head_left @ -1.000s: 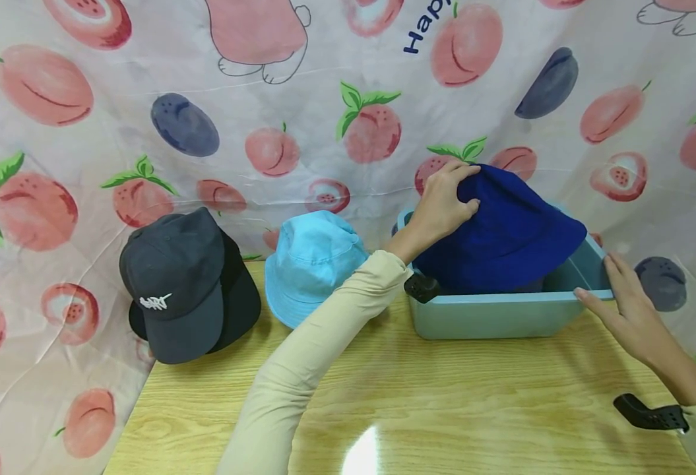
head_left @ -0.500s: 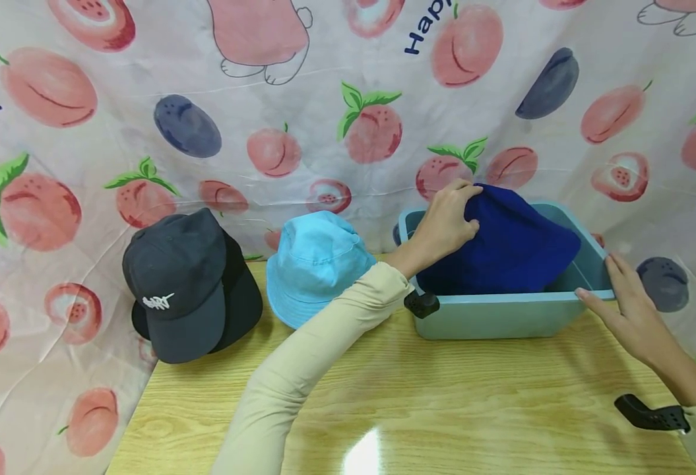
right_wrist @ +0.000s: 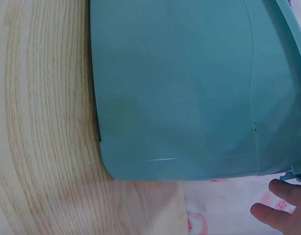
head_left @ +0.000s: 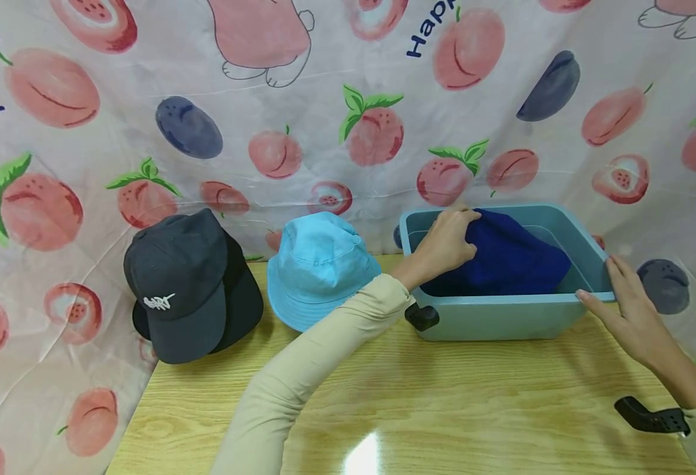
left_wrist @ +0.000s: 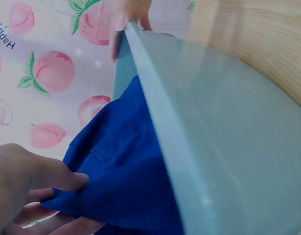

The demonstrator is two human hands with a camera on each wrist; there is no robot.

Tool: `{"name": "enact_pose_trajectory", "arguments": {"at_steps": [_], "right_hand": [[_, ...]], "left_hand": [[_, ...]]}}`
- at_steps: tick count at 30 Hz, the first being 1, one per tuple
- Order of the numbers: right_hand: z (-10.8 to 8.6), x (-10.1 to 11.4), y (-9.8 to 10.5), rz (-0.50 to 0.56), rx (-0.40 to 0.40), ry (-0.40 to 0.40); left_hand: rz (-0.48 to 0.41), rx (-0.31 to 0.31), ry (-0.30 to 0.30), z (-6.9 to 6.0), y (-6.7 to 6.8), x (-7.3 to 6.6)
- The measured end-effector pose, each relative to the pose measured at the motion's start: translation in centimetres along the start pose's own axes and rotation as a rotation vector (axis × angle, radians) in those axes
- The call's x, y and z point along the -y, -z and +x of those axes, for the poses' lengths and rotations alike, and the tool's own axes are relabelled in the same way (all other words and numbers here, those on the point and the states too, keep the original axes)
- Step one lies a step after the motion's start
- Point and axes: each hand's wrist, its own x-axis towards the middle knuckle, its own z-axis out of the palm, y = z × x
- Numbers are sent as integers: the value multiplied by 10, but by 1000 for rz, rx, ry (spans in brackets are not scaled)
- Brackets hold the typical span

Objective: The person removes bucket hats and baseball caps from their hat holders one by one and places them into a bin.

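Observation:
In the head view a dark blue cloth hat (head_left: 510,257) lies largely within a teal bin (head_left: 502,318). My left hand (head_left: 445,244) pinches the hat's upper left edge between thumb and fingers; the left wrist view shows the blue fabric (left_wrist: 126,171) between thumb and fingers of that hand (left_wrist: 37,191). At the bin's right front corner, my right hand (head_left: 629,316) rests on the rim, thumb in front and fingers along the side. Only fingertips of that hand (right_wrist: 282,205) appear in the right wrist view, beside the bin wall (right_wrist: 189,98).
Left of the bin, a light blue bucket hat (head_left: 318,264) stands on the wooden table (head_left: 442,402). Farther left are black caps (head_left: 181,290), one overlapping another, at the table's left edge. A fruit-printed cloth (head_left: 324,112) hangs behind.
My left hand has moved down with the blue hat, which now sits lower in the bin and shows more of the back rim. My right hand has stayed at the corner.

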Motion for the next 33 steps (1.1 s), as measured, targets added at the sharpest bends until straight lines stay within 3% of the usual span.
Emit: {"name": "enact_pose_trajectory", "arguments": {"at_steps": [8,19,27,33], "right_hand": [[3,1,2,-2,-2,-3],[4,1,4,-10,15,-3],[7,2,4,-35,22,-1],[6,5,2,-114,13,-31]], "left_hand": [[-5,65,12,2,-6,2],[26,248,12,7,-17,1],[19,243,-26,3,-15,9],[-72,221,-53,-6,-7,13]]}}
